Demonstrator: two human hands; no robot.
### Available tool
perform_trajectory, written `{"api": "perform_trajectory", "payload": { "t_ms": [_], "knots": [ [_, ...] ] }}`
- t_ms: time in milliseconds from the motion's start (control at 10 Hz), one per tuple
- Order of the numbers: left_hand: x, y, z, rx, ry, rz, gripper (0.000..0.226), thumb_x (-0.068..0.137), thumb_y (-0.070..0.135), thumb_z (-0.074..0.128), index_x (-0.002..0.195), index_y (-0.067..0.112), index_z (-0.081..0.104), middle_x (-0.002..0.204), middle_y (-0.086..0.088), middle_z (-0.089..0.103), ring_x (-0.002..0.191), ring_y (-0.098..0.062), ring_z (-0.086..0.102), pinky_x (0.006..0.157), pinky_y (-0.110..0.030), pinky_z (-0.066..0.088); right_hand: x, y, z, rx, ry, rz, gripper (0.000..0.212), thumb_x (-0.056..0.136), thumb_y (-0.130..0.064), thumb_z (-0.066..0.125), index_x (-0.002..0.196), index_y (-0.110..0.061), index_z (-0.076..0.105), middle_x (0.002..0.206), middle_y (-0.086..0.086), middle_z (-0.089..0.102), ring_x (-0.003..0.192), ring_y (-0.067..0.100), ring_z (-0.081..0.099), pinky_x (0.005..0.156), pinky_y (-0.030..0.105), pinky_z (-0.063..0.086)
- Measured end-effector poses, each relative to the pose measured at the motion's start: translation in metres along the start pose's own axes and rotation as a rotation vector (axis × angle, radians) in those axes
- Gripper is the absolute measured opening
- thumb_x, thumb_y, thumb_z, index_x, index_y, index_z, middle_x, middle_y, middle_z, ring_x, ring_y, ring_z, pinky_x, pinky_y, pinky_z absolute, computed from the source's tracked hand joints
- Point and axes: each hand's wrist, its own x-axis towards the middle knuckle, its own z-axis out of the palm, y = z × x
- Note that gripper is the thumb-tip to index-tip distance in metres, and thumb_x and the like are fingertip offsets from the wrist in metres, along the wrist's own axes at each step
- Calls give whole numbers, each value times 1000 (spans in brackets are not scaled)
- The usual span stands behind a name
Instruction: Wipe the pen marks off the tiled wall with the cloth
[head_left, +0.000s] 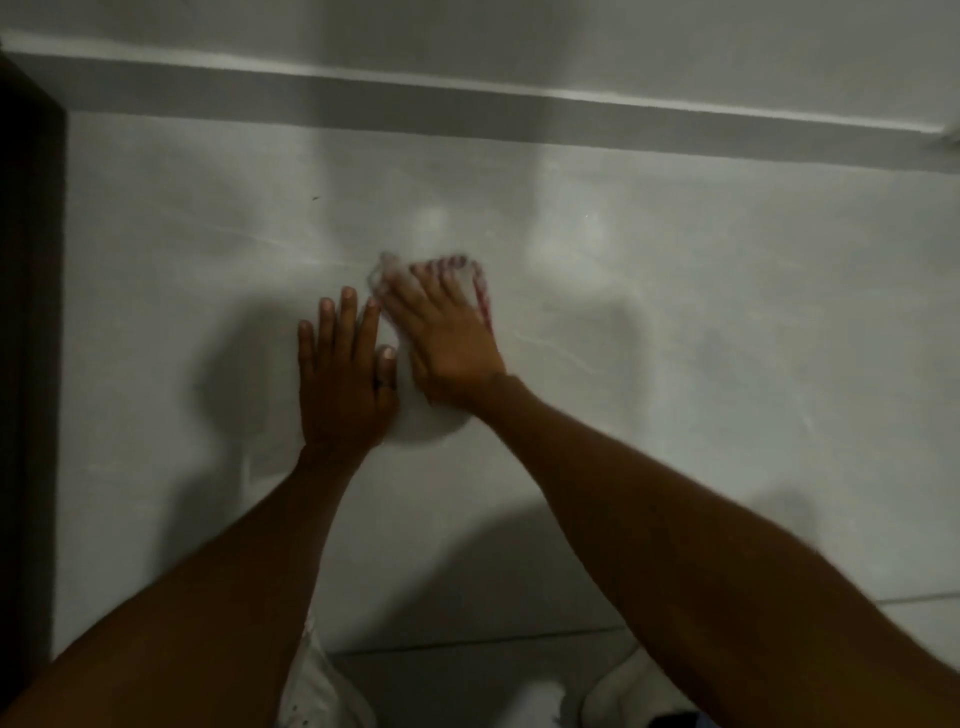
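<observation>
No brand, label or legible writing is showing anywhere on the pale tiled wall (675, 312), and no clear pen strokes can be made out near the hands; only a tiny dark fleck (315, 197) is sitting well up and to the left of them, and whether it is ink cannot be told. The left hand (345, 379) is lying flat and released against the wall, fingers straight and pointing upward, gripping nothing, with a dark ring (385, 385) circling the thumb. Just to its right, the right hand (447, 343) is pressing the cloth (485, 299) against the tile with fingers spread and extended rather than clenched, pinning it under the palm. The cloth is whitish with a red-striped edge, and it is blurred, so its full outline is hard to trace; the visible part is peeking out past the fingertips and along the hand's right side, its long axis running roughly up and down along the fingers, leaning slightly left. A darker grey band (467, 109) is crossing the wall above the hands, and a dark frame (26, 312) is standing along the left edge. Light-coloured clothing (317, 691) is showing between the forearms at the bottom.
</observation>
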Motion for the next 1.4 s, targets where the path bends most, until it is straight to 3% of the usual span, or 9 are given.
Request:
{"api": "perform_trajectory", "payload": {
  "t_ms": [200,300,400,600,800,900,1100,1200,1400],
  "knots": [
    [-16,29,-74,-508,-487,-398,58,110,14,39,167,2,34,177,-19,28,165,-37,26,135,-43,20,-66,-75,-45,1086,-29,586,48,111,-11,50,159,-16,51,169,12,46,159,34,38,132,38,34],
    [-18,76,-157,-1045,-647,-1096,50,113,36,45,159,14,50,158,-13,58,141,-35,58,107,-50,51,-59,-125,-113,1900,270,939,55,108,0,36,162,-10,43,165,17,48,152,41,47,127,47,41],
    [-20,111,-251,-1746,-519,-1351,59,100,50,61,148,16,62,133,-7,78,113,-26,79,84,-43,66,-60,-180,-186,2206,271,933,60,99,-8,36,158,-4,45,151,21,61,135,37,60,125,51,43],
    [1,78,-429,-1643,-421,-1005,50,94,20,73,142,14,65,131,-14,78,125,-33,74,103,-52,62,-20,-263,-329,1565,-112,602,66,104,-50,53,148,0,57,137,17,71,131,33,67,118,51,51],
    [50,-33,-552,-1218,-243,-801,74,71,4,94,138,18,65,117,-6,82,108,-31,81,74,-42,70,87,-334,-402,972,-143,450,34,93,-39,81,121,-19,77,115,-2,82,101,11,78,90,29,61],
    [64,-97,-575,-929,-100,-712,78,75,-7,91,144,9,59,133,-13,72,120,-32,73,95,-43,66,151,-389,-398,705,-72,349,17,89,-38,84,92,-24,75,91,-7,77,81,7,70,73,23,52],
    [82,-197,-554,-579,-75,-611,85,73,15,100,146,26,59,128,12,68,110,-2,64,94,-18,55,231,-463,-362,-10,-43,229,23,90,-16,64,112,-17,71,117,10,75,116,32,69,105,41,49],
    [82,-207,-546,-316,-243,-626,119,65,35,103,163,8,41,162,-18,49,145,-37,52,119,-55,47,227,-467,-365,-122,2,214,18,90,-14,61,105,-17,71,113,9,74,117,32,64,103,41,45],
    [77,-89,-655,-46,182,-285,101,92,49,82,168,6,33,173,-28,32,159,-53,30,123,-70,32,114,-439,-506,10,227,194,56,112,-41,42,157,-9,47,159,17,56,155,39,41,128,50,31]
  ]
}}
